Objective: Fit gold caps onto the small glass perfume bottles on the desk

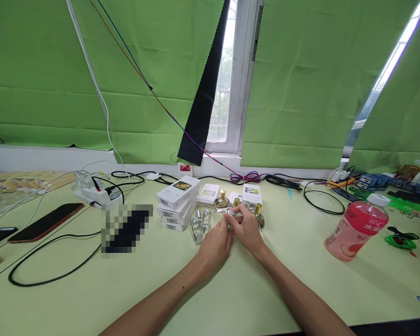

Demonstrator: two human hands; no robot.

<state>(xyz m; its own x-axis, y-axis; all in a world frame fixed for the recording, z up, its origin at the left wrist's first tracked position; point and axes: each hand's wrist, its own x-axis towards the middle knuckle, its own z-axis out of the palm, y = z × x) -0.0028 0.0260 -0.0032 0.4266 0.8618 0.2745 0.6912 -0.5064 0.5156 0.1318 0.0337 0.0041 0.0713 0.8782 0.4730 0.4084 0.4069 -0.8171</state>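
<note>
Near the middle of the table, my left hand [216,242] and my right hand [247,227] meet around a small glass bottle [230,223], with fingers of both closed on it. Its silvery top shows between my fingertips; the rest is mostly covered. Left of my hands stand clear glass bottles [196,229]. Behind them is a round glass bottle with a gold cap [222,202]. More gold-capped bottles [259,215] stand beside and behind my right hand, partly hidden by it.
Stacked white boxes [178,193] stand left of the bottles, with flatter boxes [208,194] behind. A pink drink bottle [357,227] is at right. Phones [47,222], a power strip [97,194] and a looping black cable [52,280] lie left. Cables [283,181] run along the wall.
</note>
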